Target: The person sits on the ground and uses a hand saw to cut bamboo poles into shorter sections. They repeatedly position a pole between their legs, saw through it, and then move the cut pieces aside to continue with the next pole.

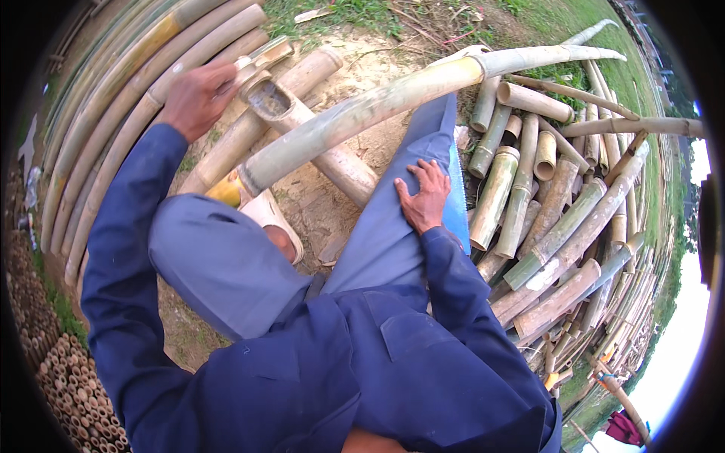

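Note:
My left hand [200, 100] is at the upper left, its fingers curled round the near end of a short split piece of bamboo [264, 59]. Just below that piece is a bamboo tube [321, 147] with an opening cut in its end, resting across another thick bamboo length [226, 155]. A long curved bamboo pole [377, 106] passes over the tube, its near end by my left knee. My right hand [427, 192] lies with fingers spread on my right thigh, holding nothing. Along the outer side of that leg shows a flat light-blue strip [457, 200], partly hidden.
Long bamboo poles [143, 83] lie stacked at the left. Many cut bamboo tubes [521, 189] are heaped at the right, close to my right leg. Sawdust [377, 57] covers the ground ahead. More bamboo, stacked end-on [79, 389], sits at the lower left.

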A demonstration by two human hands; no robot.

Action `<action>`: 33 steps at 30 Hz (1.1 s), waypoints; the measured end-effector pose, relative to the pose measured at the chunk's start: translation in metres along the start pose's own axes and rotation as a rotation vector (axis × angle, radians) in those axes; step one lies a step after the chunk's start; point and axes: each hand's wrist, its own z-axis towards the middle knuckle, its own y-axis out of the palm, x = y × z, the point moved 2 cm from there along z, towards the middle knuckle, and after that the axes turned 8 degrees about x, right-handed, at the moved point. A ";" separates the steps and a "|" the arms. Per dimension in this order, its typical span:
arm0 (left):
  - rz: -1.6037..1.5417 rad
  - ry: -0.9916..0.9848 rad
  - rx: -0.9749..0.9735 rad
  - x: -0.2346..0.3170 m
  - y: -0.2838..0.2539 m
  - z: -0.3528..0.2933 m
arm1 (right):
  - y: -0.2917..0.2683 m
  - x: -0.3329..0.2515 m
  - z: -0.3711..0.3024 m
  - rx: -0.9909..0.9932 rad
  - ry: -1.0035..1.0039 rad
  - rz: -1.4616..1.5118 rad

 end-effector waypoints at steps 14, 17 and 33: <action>-0.021 -0.349 -0.523 0.178 0.291 0.170 | -0.010 0.004 0.009 -0.013 0.032 0.030; -0.160 -0.395 -0.608 0.180 0.298 0.169 | -0.013 0.001 0.013 -0.014 0.009 0.009; -0.210 -0.360 -0.588 0.049 0.121 0.084 | -0.015 0.012 0.003 -0.005 -0.003 0.074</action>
